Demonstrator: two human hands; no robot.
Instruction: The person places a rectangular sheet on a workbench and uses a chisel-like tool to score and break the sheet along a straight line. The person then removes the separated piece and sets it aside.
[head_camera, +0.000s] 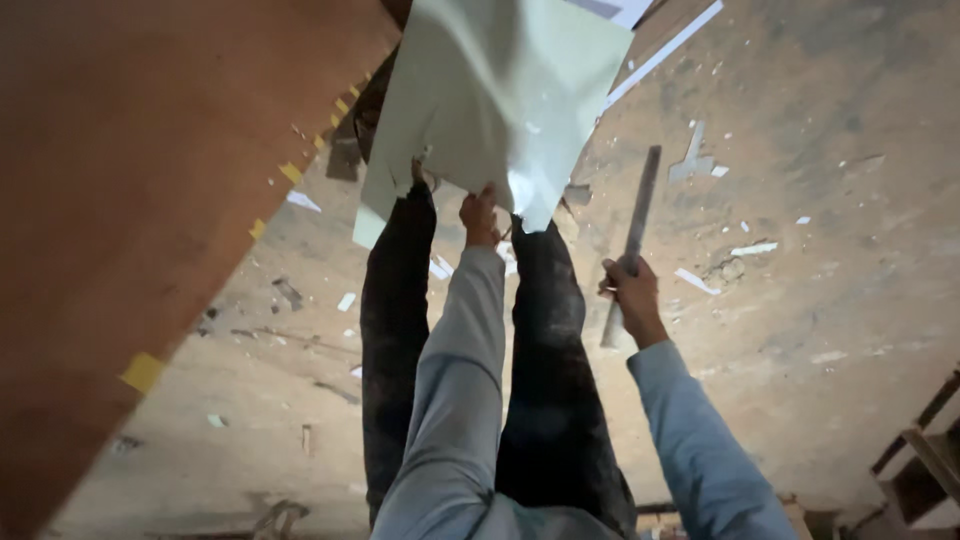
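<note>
The person stands on a dusty floor (800, 330) and looks down past their own dark trousers (545, 380). The left hand (480, 215) reaches forward and down, its grip closed on the lower edge of a large pale sheet (490, 90), which hangs crumpled and bowed in front of the legs (a bright patch of glare sits just beside the fingers). The sheet's upper part runs out of the top of the view, and its lower left corner hangs near the left trouser leg.

The right hand (632, 290) is held out to the side, its grip wrapped round a long flat metal ruler (632, 240), near the lower end. The ruler points up and away from the body, slanting slightly right, and stays well apart from the sheet.

A broad reddish-brown board (140, 180) fills the left side, with yellow tape tabs (142, 371) along its edge. White scraps (752, 249) and thin strips lie scattered over the floor. Wooden framing (925, 465) shows at the lower right corner.
</note>
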